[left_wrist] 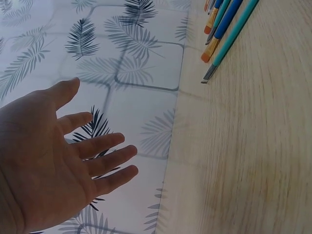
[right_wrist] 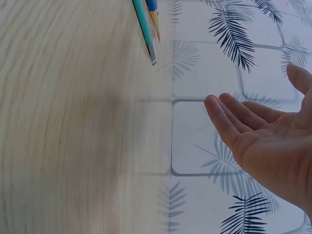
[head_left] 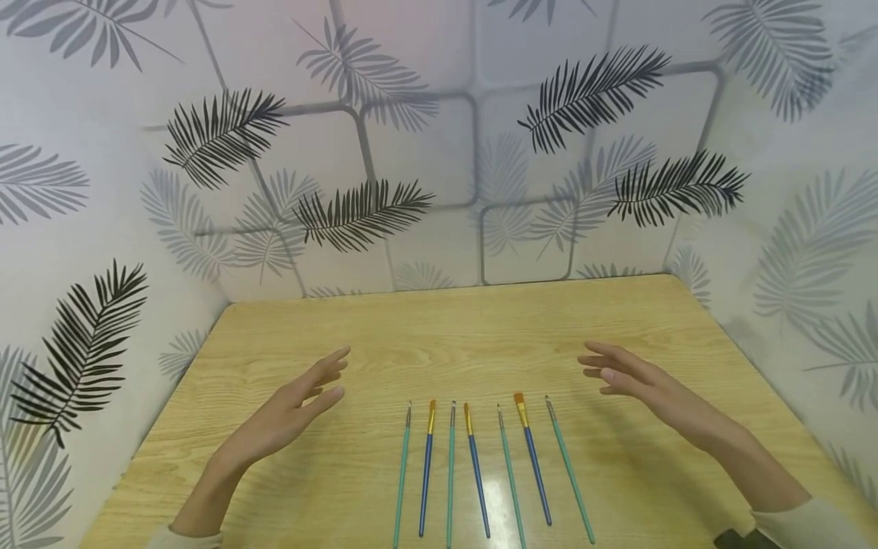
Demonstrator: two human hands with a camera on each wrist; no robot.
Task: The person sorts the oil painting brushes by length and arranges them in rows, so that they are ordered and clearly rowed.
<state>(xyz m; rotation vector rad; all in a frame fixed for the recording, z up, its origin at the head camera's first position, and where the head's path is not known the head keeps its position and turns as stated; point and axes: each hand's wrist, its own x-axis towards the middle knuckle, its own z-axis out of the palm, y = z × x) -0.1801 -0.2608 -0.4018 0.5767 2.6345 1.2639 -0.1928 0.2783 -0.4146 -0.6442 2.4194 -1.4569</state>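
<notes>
Seven paintbrushes (head_left: 476, 473), four green and three blue, lay in a row on the wooden table (head_left: 466, 328); the left hand (head_left: 291, 412) and right hand (head_left: 652, 389) hung on either side, both empty, fingers loose; a leafy wall (head_left: 425, 168) stood behind.

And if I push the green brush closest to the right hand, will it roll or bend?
The green brush would probably roll, because it looks slim and rounded and lies on a flat table. It would likely stay stiff rather than bend, since it looks straight all along. It might feel light too, being so thin.
</notes>
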